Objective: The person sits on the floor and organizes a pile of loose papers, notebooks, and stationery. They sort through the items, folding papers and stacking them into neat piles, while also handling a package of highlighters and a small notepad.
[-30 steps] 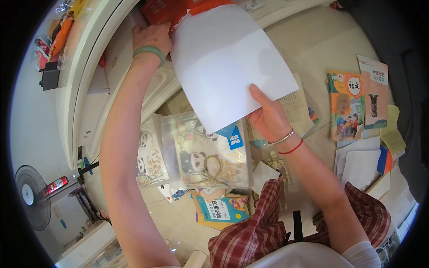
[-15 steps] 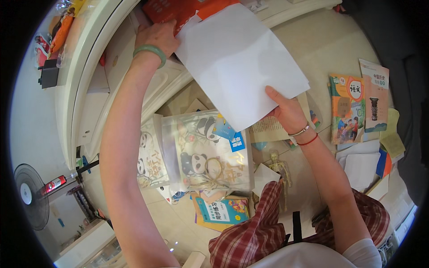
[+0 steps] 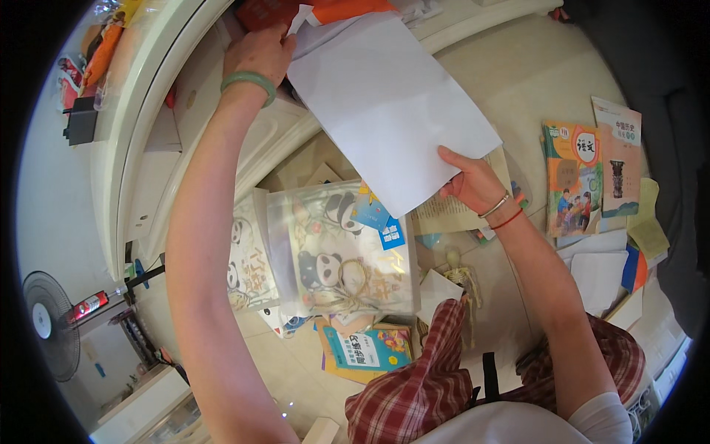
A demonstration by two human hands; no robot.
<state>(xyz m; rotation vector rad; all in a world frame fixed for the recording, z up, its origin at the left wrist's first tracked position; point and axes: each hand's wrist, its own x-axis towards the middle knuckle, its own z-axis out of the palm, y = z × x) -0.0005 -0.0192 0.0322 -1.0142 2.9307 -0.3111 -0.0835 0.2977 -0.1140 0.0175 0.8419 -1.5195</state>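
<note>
My right hand pinches the lower right edge of a stack of white paper sheets, thumb on top. My left hand, with a green bangle at the wrist, is closed at the stack's far left corner, beside a red and orange bag. What its curled fingers hold is hidden; a small white flap of paper sticks up beside them. Under the sheets' near end lie blue cards on a clear plastic bag with panda pictures.
An open white drawer or cabinet is at the far left. Textbooks and loose papers lie on the floor at right. A small skeleton model and a teal workbook lie near my knees. A fan stands at left.
The paper stack has shifted slightly left and its sheets line up more closely at the right corner. My left hand has moved slightly, and the white flap now stands up beside its fingers.
</note>
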